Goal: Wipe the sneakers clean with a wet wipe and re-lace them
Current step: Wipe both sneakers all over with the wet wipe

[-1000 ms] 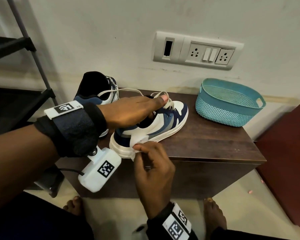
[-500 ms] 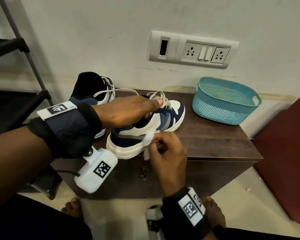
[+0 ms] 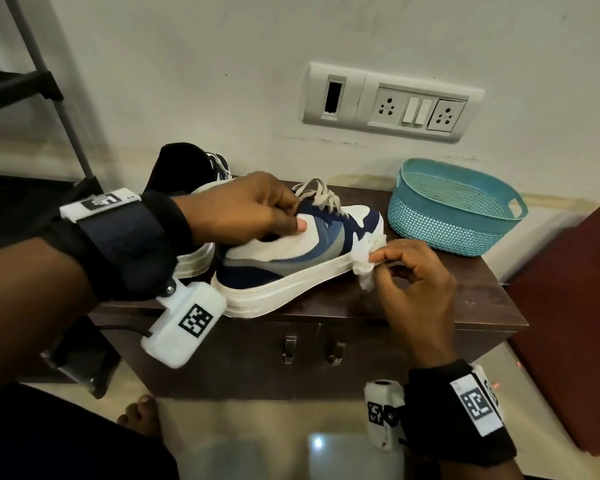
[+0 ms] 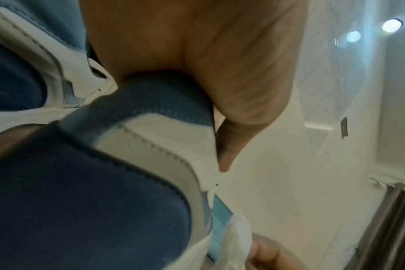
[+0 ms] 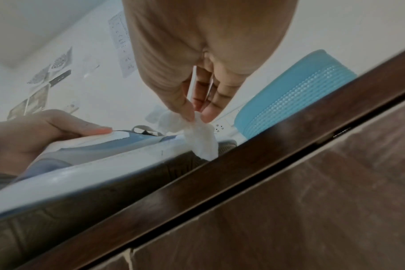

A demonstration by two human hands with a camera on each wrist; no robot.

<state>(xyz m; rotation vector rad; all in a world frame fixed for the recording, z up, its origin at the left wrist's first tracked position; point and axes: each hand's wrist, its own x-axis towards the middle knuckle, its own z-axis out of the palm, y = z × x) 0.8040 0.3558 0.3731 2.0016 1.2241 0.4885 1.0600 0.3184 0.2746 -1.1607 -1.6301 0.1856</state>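
- The near sneaker has smooth white panels, matt navy suede-like patches, stitched seams and a smooth white rubber-looking sole.
- Its laces are flat woven cloth.
- The wet wipe is thin, crumpled white fabric.
- The table is dark wood with a slight sheen.
- The basket is perforated turquoise plastic.

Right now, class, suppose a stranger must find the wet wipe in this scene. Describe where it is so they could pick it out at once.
Start at the dark wooden cabinet below the wall sockets. On its top, the nearer sneaker is steadied by the left hand. At that sneaker's toe, the right hand pinches the wet wipe: the only crumpled, soft white thing there.
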